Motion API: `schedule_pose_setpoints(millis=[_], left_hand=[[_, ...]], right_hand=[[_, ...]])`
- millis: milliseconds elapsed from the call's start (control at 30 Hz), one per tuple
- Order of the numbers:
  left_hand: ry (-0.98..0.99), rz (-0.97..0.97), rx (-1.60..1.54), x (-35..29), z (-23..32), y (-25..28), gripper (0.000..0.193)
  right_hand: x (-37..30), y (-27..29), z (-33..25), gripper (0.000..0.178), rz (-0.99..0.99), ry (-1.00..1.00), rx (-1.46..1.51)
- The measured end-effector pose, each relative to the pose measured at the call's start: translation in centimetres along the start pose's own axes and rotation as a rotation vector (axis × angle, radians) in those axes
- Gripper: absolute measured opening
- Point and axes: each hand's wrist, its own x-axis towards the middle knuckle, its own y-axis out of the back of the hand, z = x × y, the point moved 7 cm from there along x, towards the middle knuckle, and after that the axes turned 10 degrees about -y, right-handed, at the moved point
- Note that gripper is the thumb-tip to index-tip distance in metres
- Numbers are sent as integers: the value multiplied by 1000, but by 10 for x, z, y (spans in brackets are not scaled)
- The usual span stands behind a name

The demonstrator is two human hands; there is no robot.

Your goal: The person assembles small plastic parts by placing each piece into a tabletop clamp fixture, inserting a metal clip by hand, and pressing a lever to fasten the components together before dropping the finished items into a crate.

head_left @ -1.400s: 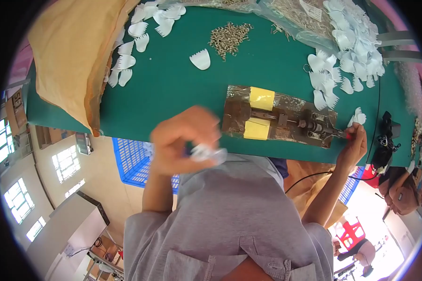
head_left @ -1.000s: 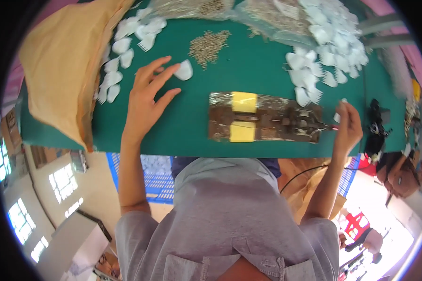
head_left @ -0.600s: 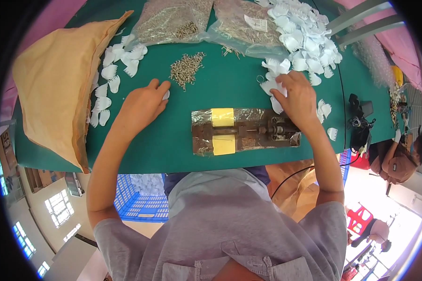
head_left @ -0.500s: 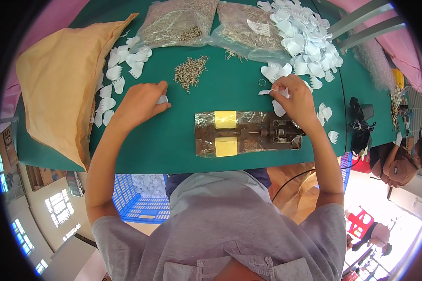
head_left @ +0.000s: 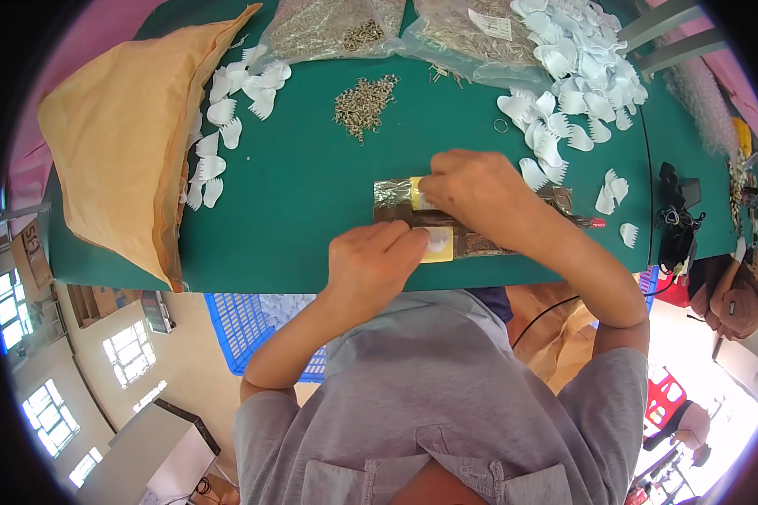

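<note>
My left hand point(head_left: 372, 263) is closed with its fingertips at a small white toothed piece point(head_left: 438, 241), which lies over the near yellow pad point(head_left: 446, 257) of a flat metal fixture point(head_left: 393, 193). Beyond it, my right hand point(head_left: 478, 192) reaches across from the right. Its fingers pinch another white piece point(head_left: 426, 203), mostly hidden, at the far yellow pad point(head_left: 415, 189). My right hand and forearm hide the fixture's middle and much of its right end, where a red tip point(head_left: 597, 223) shows.
Small brass-coloured metal parts point(head_left: 362, 108) lie heaped beyond the fixture. Behind them rest clear bags point(head_left: 472, 42) of similar parts. White toothed pieces are piled point(head_left: 594, 71) at far right, others point(head_left: 213, 167) beside a brown paper sack point(head_left: 118, 160). Black cables point(head_left: 678, 219) lie right; a blue basket point(head_left: 236, 328) stands below.
Both hands have moved in to the fixture's yellow pads, the left rightward and nearer, the right leftward and nearer, each with a white piece. The view has shifted slightly.
</note>
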Motion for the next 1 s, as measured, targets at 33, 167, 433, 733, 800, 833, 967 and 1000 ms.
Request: schedule_pose_setpoints(millis=[33,167,433,733,800,833,967,1000], left_hand=[[14,19,98,-5,-4,-5,16],[18,67,275,-9,-3,-8,16],[99,257,159,-9,-15,2,54],[167,33,-35,-4,-28,-5,71],[187,34,-124,-4,-32,-9,66],[185,33,-128,-4,-34,-10,66],[204,49,-193,-5,-43,-17,64],[205,58,-217,-5,-44,-19,64]], right_hand=[[0,-5,-4,15,-20,13,48],[-5,3,-5,17,-30,-74,276],[-24,-18,22,19,-224,-366,760],[-58,19,-15,26,366,-12,166],[-58,9,-18,26,385,12,156],[-57,8,-18,25,396,17,163],[-57,5,-18,22,407,-33,163],[-56,4,-20,22,408,-34,161]])
